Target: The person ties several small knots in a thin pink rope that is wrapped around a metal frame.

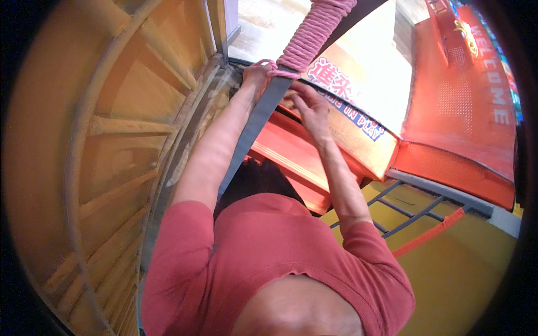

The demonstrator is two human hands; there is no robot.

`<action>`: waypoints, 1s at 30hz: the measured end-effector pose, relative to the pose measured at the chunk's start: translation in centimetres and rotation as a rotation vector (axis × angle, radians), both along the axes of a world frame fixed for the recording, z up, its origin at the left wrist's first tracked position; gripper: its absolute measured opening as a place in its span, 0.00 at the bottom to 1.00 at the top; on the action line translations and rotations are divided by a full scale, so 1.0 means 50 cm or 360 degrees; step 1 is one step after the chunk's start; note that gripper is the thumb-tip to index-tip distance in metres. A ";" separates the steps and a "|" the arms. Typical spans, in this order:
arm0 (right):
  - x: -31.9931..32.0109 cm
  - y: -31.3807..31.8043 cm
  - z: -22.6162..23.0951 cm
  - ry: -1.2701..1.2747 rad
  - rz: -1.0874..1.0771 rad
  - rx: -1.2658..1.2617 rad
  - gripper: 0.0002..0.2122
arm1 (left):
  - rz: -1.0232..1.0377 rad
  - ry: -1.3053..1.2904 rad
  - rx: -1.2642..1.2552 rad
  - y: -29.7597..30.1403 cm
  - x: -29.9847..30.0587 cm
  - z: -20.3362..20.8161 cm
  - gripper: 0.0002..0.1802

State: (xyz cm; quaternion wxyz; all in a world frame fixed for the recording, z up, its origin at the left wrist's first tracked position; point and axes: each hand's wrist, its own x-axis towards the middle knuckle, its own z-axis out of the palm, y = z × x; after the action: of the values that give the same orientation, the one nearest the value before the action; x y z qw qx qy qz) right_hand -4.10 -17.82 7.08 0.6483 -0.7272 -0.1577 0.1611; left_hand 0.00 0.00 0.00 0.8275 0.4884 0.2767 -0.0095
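Your red-sleeved arms reach up to a grey pole point(255, 123) w/ pink rope point(314, 31) wound round its upper part: left hand point(256, 75) pinches the rope's lower end at the pole, right hand point(309, 109) fingers curled vs the pole just below, orange board point(358, 134) behind.
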 end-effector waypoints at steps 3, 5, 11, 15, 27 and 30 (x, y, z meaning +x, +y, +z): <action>0.010 0.070 -0.050 -0.0107 -0.0280 0.0448 0.10 | -0.0386 0.0243 -0.0146 0.025 0.015 0.033 0.06; -0.015 0.077 -0.061 -0.0306 -0.0358 0.0475 0.11 | -0.0535 0.0400 -0.0278 -0.007 -0.043 0.047 0.06; 0.003 0.088 -0.030 -0.0504 -0.0213 0.0055 0.11 | -0.0475 0.0377 -0.0303 0.018 -0.050 0.078 0.08; -0.007 0.077 -0.059 -0.0473 -0.0309 0.0193 0.06 | -0.0476 0.0424 -0.0361 -0.008 -0.063 0.050 0.09; 0.030 -0.007 0.028 0.0137 0.0312 0.0273 0.18 | -0.0655 0.0047 0.0258 0.043 -0.115 0.079 0.12; 0.033 -0.092 0.022 0.0243 0.0421 0.0172 0.20 | 0.0132 -0.0205 0.0604 0.025 -0.144 0.139 0.13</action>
State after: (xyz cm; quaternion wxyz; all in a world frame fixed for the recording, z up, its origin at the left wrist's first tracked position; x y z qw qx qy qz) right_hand -2.44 -22.40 8.19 0.6697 -0.6499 -0.2108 0.2911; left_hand -7.21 1.23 6.93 0.7363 0.6233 0.2401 0.1081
